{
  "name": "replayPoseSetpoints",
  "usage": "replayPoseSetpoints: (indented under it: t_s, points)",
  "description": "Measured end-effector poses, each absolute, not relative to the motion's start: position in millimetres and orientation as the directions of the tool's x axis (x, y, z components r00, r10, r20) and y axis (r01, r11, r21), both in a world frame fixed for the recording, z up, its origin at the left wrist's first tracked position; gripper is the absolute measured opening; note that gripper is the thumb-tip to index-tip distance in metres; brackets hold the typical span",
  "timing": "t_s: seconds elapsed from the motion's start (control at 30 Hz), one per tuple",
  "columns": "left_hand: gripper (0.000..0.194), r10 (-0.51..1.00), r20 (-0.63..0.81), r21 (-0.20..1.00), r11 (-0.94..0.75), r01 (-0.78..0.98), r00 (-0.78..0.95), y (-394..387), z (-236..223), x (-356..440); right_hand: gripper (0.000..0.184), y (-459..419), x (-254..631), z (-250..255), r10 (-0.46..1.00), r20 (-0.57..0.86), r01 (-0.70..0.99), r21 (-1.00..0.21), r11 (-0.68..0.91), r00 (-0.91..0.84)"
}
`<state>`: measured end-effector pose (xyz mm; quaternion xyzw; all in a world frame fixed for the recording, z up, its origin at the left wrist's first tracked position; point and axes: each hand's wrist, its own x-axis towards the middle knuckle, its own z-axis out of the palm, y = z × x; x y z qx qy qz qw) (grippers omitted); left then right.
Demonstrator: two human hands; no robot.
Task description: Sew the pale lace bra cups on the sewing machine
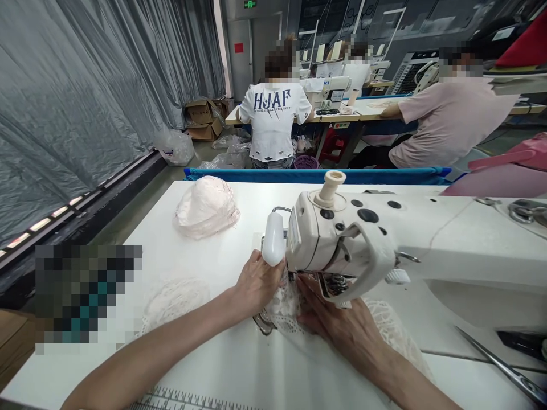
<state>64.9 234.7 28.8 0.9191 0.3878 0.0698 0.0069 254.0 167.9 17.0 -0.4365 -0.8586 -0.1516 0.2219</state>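
Under the head of a white sewing machine [316, 233] lies a piece of white lace fabric [285, 304] with a scalloped edge. My left hand [260, 282] is at its left side, fingers bent together on the lace by the needle; the white lamp-like part in front hides some fingertips. From the right, my right hand [342, 324] rests on the same lace with fingers stretched out flat, partly beneath the machine head. More pale lace [395, 327] spreads beyond my right wrist.
A pale pink moulded cup [207, 206] sits at the table's back left. Another lace piece [173, 299] lies beside my left forearm. Scissors [504, 364] point inward at the right, and a ruler [183, 398] lies at the front edge. Co-workers sit at machines beyond the blue-edged table.
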Motion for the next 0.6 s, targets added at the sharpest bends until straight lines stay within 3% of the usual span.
replayPoseSetpoints:
  t_s: [0.17,0.27,0.43,0.6]
  points:
    - [0.01,0.708,0.205,0.09,-0.701,0.707,0.676,233.6,28.3,63.8,0.034,166.5,258.3,20.8,0.711,0.465,0.805,0.004,0.594,-0.527]
    - [0.013,0.624,0.284,0.054,-0.768,0.638,0.728,216.6,32.6,55.5,0.041,152.8,257.9,29.0,0.693,0.415,0.734,-0.083,0.674,-0.589]
    - [0.025,0.409,0.348,0.127,-0.912,0.39,0.843,181.1,34.6,41.6,0.056,127.6,245.2,33.3,0.664,0.416,0.675,-0.147,0.723,-0.621]
    - [0.013,0.411,0.425,0.046,-0.9,0.434,0.806,175.0,28.4,41.1,0.024,127.1,234.7,27.5,0.721,0.441,0.765,-0.11,0.635,-0.535]
